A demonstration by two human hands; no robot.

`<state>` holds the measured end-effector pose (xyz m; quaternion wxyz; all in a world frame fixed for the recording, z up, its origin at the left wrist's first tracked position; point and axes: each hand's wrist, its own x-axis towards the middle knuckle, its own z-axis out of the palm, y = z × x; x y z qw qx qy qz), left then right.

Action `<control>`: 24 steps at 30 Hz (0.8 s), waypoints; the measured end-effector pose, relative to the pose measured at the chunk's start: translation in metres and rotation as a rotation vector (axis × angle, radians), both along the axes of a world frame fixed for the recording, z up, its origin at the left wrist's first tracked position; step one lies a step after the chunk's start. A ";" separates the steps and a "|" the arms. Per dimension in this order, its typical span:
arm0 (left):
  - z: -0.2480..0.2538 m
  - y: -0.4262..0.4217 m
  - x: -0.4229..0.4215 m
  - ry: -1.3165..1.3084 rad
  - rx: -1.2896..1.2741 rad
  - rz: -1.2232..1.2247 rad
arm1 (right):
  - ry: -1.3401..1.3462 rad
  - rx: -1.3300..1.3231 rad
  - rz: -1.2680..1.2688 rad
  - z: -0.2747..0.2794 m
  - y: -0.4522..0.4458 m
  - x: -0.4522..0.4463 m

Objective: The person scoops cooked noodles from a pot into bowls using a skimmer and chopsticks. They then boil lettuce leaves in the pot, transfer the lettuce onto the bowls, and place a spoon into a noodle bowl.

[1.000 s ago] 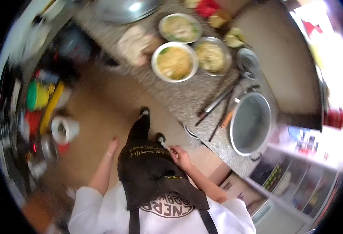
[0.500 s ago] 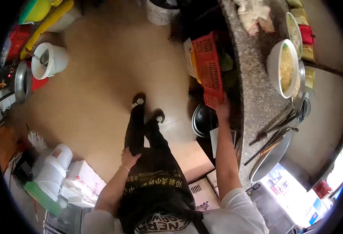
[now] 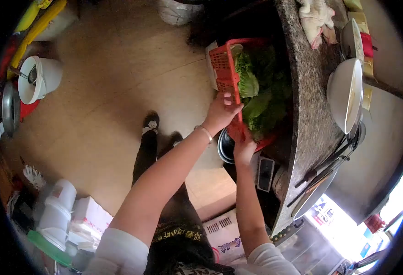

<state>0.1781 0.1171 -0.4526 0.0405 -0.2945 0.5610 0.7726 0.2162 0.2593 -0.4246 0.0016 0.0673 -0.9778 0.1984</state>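
A red plastic basket [image 3: 224, 68] full of leafy green vegetables [image 3: 261, 91] juts out from under the granite counter [image 3: 309, 91]. My left hand [image 3: 222, 111] is closed on the rim at its near left corner, the thumb over the edge. My right hand [image 3: 244, 145] grips the near end of the same basket, close beside the left. Below the basket, dark round pans [image 3: 226, 146] show in part. The far side of the basket is hidden under the counter.
On the counter stand a white bowl [image 3: 346, 96], long-handled utensils and a large pot [image 3: 314, 195], with a pale cloth [image 3: 317, 18] farther off. A white bucket [image 3: 45, 80] is at the left; stacked white tubs [image 3: 57, 211] and boxes stand lower left. A cardboard box is near my legs.
My left hand has moved from my thigh up to the basket and taken hold of it. The basket has come out and tilted, showing its greens. The view has shifted slightly.
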 end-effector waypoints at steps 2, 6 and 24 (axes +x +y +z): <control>0.002 0.007 -0.016 -0.100 -0.214 -0.214 | 0.034 0.008 0.078 0.003 -0.005 0.001; -0.007 0.008 -0.017 0.018 -0.235 -0.189 | -0.036 -0.399 -0.240 0.005 0.011 0.005; -0.016 -0.003 -0.016 -0.022 -0.089 -0.244 | -0.221 0.220 -0.542 0.012 0.040 -0.138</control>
